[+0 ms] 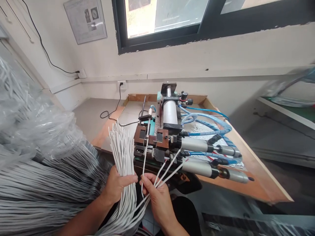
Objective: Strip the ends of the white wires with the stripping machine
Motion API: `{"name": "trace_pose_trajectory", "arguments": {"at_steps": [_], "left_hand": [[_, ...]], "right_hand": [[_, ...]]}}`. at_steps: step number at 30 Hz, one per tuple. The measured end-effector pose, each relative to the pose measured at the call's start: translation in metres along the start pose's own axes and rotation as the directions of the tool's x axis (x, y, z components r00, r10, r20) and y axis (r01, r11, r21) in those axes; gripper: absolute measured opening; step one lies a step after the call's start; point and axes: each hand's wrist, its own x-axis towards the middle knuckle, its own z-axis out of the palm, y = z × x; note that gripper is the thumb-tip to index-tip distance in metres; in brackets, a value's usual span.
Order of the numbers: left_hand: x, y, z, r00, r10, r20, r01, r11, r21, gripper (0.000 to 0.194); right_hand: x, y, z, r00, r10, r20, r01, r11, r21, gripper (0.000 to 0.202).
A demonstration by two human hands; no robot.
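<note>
My left hand is wrapped round a thick bundle of white cables, whose cut ends point up and away from me. Between the thumb and fingers of my right hand are a few separate white cables that fan out to the right. One of them, a single cable, runs up from my right fingertips to the brown jaws of a pneumatic wire stripping machine. Two cable ends to the right show a little red. Lower down, the loose cables join the bundle's lengths.
Large heaps of grey-white cables lie at the left, partly under clear plastic wrap. Blue air hoses and silver cylinders stick out on the machine's right. A wooden-edged tray surrounds the machine. A shelf stands at the right.
</note>
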Motion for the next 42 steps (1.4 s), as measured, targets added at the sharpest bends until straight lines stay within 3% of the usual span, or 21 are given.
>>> {"name": "trace_pose_trajectory", "arguments": {"at_steps": [6,17,22,26,33,42], "left_hand": [[-0.002,0.004,0.003,1.0,-0.002,0.0,0.002,1.0,-0.026,0.011],[-0.002,0.004,0.005,1.0,0.008,-0.003,-0.008,0.999,-0.05,0.013],[-0.002,0.005,0.003,1.0,0.019,-0.021,-0.02,0.999,-0.039,0.01],[-0.001,0.006,-0.001,0.998,0.032,-0.047,-0.036,0.996,-0.079,0.01],[-0.004,0.004,-0.003,0.998,0.02,-0.063,-0.029,0.989,-0.146,0.013],[-0.002,0.006,-0.003,0.998,0.025,-0.054,-0.032,0.991,-0.129,0.012]], "right_hand": [[-0.003,-0.005,0.0,0.999,0.013,-0.031,-0.013,1.0,-0.002,0.022],[0.003,-0.005,0.0,0.993,0.115,0.017,-0.116,0.991,0.067,0.024],[0.004,-0.005,-0.007,1.0,0.022,0.013,-0.021,0.993,-0.12,0.031],[-0.001,0.001,-0.015,0.994,0.029,0.11,-0.006,0.979,-0.205,0.028],[-0.002,0.016,-0.017,0.997,0.068,0.028,-0.067,0.997,-0.029,0.031],[0.003,0.007,-0.004,0.993,0.115,0.029,-0.118,0.975,0.186,0.028]]}}
